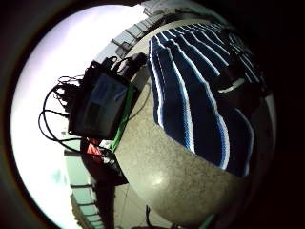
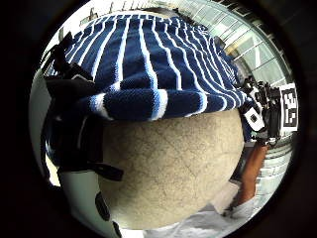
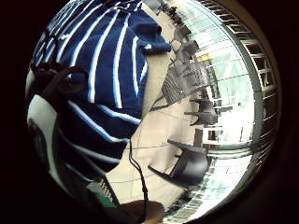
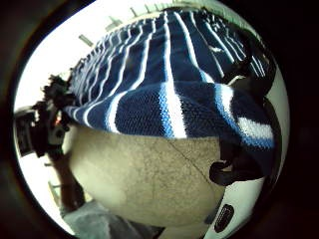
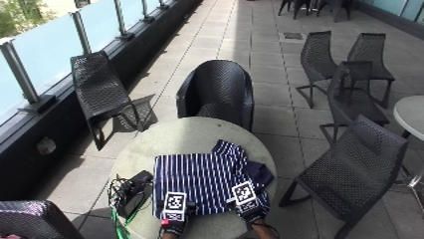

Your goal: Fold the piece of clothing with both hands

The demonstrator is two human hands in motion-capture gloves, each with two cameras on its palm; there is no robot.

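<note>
A navy shirt with thin white stripes lies spread on the round stone table. My left hand holds its near edge at the left corner and my right hand holds the near edge at the right. In the left thumb side palm view the shirt's hem is raised off the table, with dark fingers curled over it. The right thumb side palm view shows the same lifted hem above the tabletop. A sleeve sticks out at the right.
A black device with tangled cables sits on the table just left of the shirt, also seen as the device. Dark chairs stand round the table: one at the far side, one at the right.
</note>
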